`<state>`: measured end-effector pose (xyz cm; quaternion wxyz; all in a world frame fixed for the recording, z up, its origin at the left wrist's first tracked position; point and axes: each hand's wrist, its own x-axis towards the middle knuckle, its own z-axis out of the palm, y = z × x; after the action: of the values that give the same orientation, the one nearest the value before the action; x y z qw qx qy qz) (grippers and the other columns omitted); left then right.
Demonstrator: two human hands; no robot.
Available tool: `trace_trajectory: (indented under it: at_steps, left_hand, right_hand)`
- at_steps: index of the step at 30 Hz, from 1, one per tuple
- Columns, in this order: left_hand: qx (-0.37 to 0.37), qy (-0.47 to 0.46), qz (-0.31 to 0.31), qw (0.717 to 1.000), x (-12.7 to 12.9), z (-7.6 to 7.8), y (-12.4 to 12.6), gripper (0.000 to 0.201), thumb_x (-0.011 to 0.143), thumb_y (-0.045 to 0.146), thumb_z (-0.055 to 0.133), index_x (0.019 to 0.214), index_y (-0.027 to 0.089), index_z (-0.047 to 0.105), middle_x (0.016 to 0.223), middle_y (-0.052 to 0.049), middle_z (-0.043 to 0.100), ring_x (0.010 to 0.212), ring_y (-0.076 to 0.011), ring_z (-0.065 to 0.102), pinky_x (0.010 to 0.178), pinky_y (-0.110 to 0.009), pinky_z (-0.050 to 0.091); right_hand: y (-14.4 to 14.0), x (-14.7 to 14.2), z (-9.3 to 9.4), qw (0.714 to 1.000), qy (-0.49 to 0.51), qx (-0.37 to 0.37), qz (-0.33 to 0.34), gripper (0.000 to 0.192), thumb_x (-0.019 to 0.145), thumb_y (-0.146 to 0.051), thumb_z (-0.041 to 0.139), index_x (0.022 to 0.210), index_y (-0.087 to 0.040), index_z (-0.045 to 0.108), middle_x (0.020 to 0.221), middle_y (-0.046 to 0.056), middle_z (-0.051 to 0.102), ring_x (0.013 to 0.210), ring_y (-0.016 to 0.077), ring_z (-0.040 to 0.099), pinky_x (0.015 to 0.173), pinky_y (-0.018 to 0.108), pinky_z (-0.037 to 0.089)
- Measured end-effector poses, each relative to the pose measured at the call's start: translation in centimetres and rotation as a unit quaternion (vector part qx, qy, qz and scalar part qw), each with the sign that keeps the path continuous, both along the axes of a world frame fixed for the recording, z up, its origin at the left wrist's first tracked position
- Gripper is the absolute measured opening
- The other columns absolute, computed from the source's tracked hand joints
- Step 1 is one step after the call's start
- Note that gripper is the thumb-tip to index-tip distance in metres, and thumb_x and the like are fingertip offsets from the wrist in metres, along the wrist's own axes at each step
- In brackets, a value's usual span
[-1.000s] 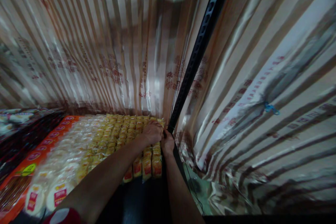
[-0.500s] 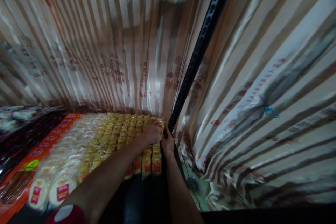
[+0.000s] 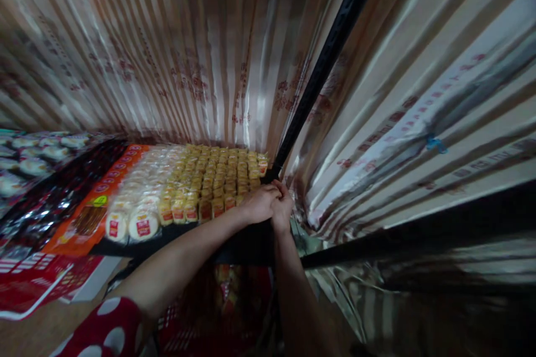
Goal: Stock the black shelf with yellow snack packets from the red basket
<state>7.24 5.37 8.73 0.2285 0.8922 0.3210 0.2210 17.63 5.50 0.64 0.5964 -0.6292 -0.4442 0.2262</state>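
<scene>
My left hand point(image 3: 260, 204) and my right hand point(image 3: 283, 206) meet at the right end of a black shelf point(image 3: 247, 245), touching each other, fingers curled in. Whatever may be between them is hidden. Just beyond and to the left stand tight rows of small yellow-wrapped snack cakes point(image 3: 215, 175). One yellow packet point(image 3: 263, 164) sits at the far right corner, close to the black post. Left of the cakes lie rows of round white wrapped cakes point(image 3: 143, 225) with red labels.
A slotted black post point(image 3: 320, 75) rises at the shelf corner. Striped plastic sheeting point(image 3: 201, 56) hangs behind and to the right. Orange packs point(image 3: 90, 217), dark shiny packs point(image 3: 58, 195) and white packs point(image 3: 36, 166) fill the left. Red baskets point(image 3: 37, 281) stand below.
Both hands have drawn back from the corner packets toward the shelf's front edge and come together. The view has shifted, now showing the baskets below.
</scene>
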Motion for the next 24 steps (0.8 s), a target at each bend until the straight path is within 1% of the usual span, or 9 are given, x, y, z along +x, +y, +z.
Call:
trace_trajectory:
  at_steps: [3, 7, 11, 14, 17, 19, 21, 23, 24]
  left_hand:
    - [-0.018, -0.037, 0.005, 0.999, -1.5, -0.4, -3.6, 0.032, 0.078, 0.008, 0.037, 0.101, 0.016, 0.057, 0.110, -0.007, 0.058, 0.106, -0.0166, 0.051, 0.097, -0.030, 0.039]
    - [-0.023, -0.082, -0.023, 0.996, -4.4, -0.9, -8.4, 0.027, 0.082, 0.012, 0.034, 0.099, 0.016, 0.055, 0.105, -0.007, 0.059, 0.105, -0.0155, 0.050, 0.098, -0.028, 0.037]
    - [-0.068, -0.093, -0.021, 0.993, -7.6, -2.8, -13.2, 0.021, 0.082, 0.016, 0.037, 0.086, 0.018, 0.058, 0.094, -0.006, 0.062, 0.096, -0.0151, 0.053, 0.092, -0.027, 0.040]
    - [-0.160, -0.071, 0.046, 0.983, -9.8, -5.9, -16.3, 0.021, 0.082, 0.018, 0.039, 0.082, 0.019, 0.060, 0.088, -0.004, 0.063, 0.089, -0.0144, 0.055, 0.086, -0.026, 0.043]
    - [-0.270, -0.035, 0.171, 0.947, -11.2, -10.2, -18.3, 0.022, 0.080, 0.014, 0.040, 0.082, 0.020, 0.061, 0.086, -0.003, 0.064, 0.084, -0.0141, 0.057, 0.081, -0.025, 0.045]
    - [-0.360, -0.005, 0.246, 0.900, -11.8, -13.0, -18.8, 0.024, 0.076, 0.008, 0.041, 0.081, 0.019, 0.061, 0.083, -0.002, 0.065, 0.083, -0.0141, 0.059, 0.076, -0.024, 0.046]
    - [-0.440, -0.010, 0.298, 0.847, -11.9, -15.4, -18.8, 0.025, 0.075, 0.005, 0.041, 0.080, 0.017, 0.062, 0.081, -0.003, 0.065, 0.078, -0.0140, 0.060, 0.069, -0.023, 0.046]
    - [-0.469, -0.017, 0.311, 0.827, -11.8, -17.1, -18.5, 0.026, 0.073, 0.002, 0.040, 0.079, 0.016, 0.062, 0.077, -0.003, 0.065, 0.072, -0.0137, 0.060, 0.063, -0.022, 0.046]
    - [-0.473, -0.022, 0.310, 0.825, -11.6, -17.7, -18.3, 0.027, 0.073, 0.002, 0.040, 0.079, 0.016, 0.061, 0.074, -0.003, 0.065, 0.069, -0.0136, 0.060, 0.061, -0.022, 0.045]
  right_hand:
    - [-3.7, -1.0, 1.1, 1.000, 0.010, -0.006, 0.019, 0.041, 0.066, -0.025, 0.049, 0.104, -0.012, 0.058, 0.104, 0.011, 0.063, 0.093, 0.0202, 0.060, 0.087, 0.036, 0.046]
    - [-9.7, -2.8, 2.0, 0.997, -0.063, -0.014, 0.049, 0.037, 0.067, -0.020, 0.046, 0.101, -0.015, 0.061, 0.102, 0.009, 0.064, 0.093, 0.0191, 0.059, 0.086, 0.034, 0.046]
    - [-16.0, -5.2, 1.2, 0.987, -0.119, -0.037, 0.105, 0.033, 0.070, -0.020, 0.044, 0.097, -0.018, 0.063, 0.095, 0.007, 0.066, 0.090, 0.0188, 0.060, 0.082, 0.032, 0.047]
    - [-19.3, -6.8, -1.1, 0.963, -0.142, -0.125, 0.192, 0.030, 0.076, -0.020, 0.041, 0.092, -0.020, 0.065, 0.093, 0.007, 0.068, 0.087, 0.0184, 0.061, 0.081, 0.030, 0.047]
    - [-20.6, -8.1, -4.2, 0.928, -0.163, -0.228, 0.247, 0.029, 0.076, -0.018, 0.042, 0.093, -0.019, 0.066, 0.093, 0.009, 0.069, 0.086, 0.0194, 0.063, 0.081, 0.030, 0.046]
    - [-20.3, -9.0, -6.2, 0.905, -0.165, -0.278, 0.276, 0.031, 0.076, -0.013, 0.042, 0.093, -0.019, 0.066, 0.093, 0.009, 0.070, 0.086, 0.0195, 0.064, 0.079, 0.029, 0.046]
    - [-19.5, -9.9, -7.9, 0.893, -0.161, -0.305, 0.290, 0.031, 0.074, -0.009, 0.042, 0.091, -0.019, 0.066, 0.093, 0.009, 0.070, 0.086, 0.0190, 0.064, 0.078, 0.027, 0.046]
    - [-18.4, -10.6, -9.3, 0.887, -0.159, -0.329, 0.283, 0.027, 0.073, -0.007, 0.044, 0.083, -0.018, 0.067, 0.086, 0.008, 0.070, 0.081, 0.0189, 0.064, 0.073, 0.026, 0.046]
    - [-17.8, -11.0, -9.8, 0.885, -0.158, -0.337, 0.279, 0.024, 0.074, -0.008, 0.045, 0.078, -0.018, 0.067, 0.081, 0.008, 0.070, 0.077, 0.0188, 0.065, 0.070, 0.026, 0.046]
